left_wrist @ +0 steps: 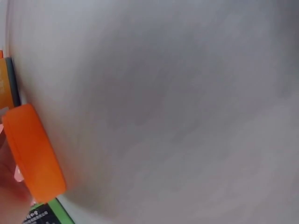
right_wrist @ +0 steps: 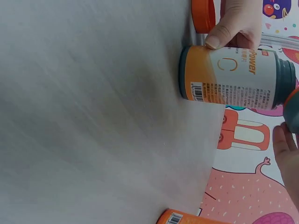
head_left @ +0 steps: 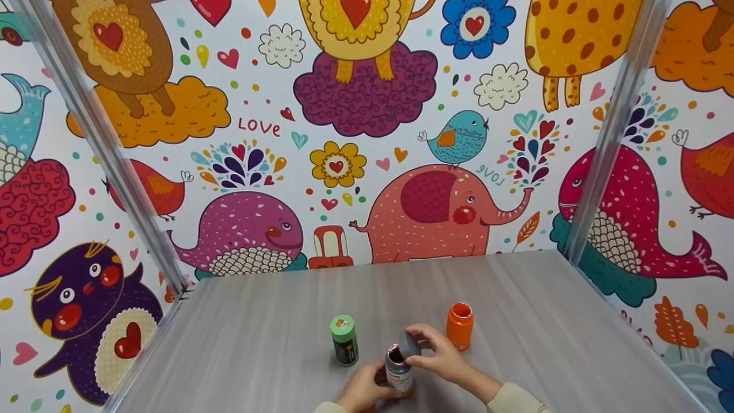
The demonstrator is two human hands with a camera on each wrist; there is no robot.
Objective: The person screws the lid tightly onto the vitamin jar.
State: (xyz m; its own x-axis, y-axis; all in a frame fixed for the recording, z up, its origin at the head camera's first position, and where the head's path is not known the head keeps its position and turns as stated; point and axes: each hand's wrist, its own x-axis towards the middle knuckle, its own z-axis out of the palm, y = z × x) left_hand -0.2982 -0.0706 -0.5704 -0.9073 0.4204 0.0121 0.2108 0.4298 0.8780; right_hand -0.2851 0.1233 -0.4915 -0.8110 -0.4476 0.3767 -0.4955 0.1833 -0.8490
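Observation:
A supplement bottle [right_wrist: 233, 77] with an orange and white label stands upright on the table, its dark grey mouth uncovered. My left hand [head_left: 367, 387] grips its side, with the thumb on the label in the right wrist view. My right hand [head_left: 441, 355] pinches a dark grey lid [head_left: 409, 345], tilted beside the bottle's rim. Close by my left hand is an orange lid [left_wrist: 35, 154]. An orange bottle [head_left: 460, 328], open at the top, stands beyond my right hand. To the left stands a dark bottle with a green lid [head_left: 344, 330].
The grey wood-grain table [head_left: 258, 332] reaches back to a wall [head_left: 275, 86] printed with cartoon animals. Metal posts [head_left: 109, 115] rise at the table's back corners. Table surface lies to the left of the green-lidded bottle.

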